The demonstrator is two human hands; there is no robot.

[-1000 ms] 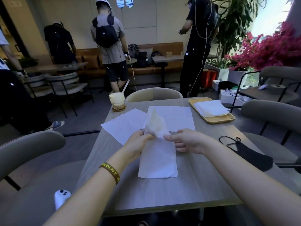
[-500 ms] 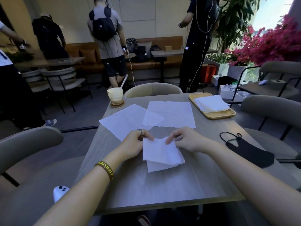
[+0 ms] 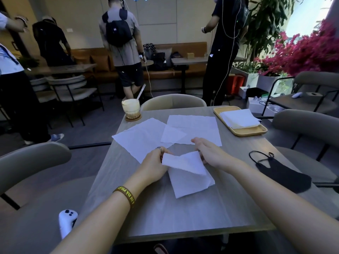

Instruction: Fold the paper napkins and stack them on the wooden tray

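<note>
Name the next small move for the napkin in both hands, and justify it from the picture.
Probably lower the raised flap onto the layer beneath and press the crease flat. The left hand and right hand hold the napkin part-folded, its top flap lifted and skewed off the lower layer, so it isn't ready for the wooden tray.

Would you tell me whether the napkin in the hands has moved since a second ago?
Yes: the napkin was folded toward the near table edge, away from the flat sheets.
</note>
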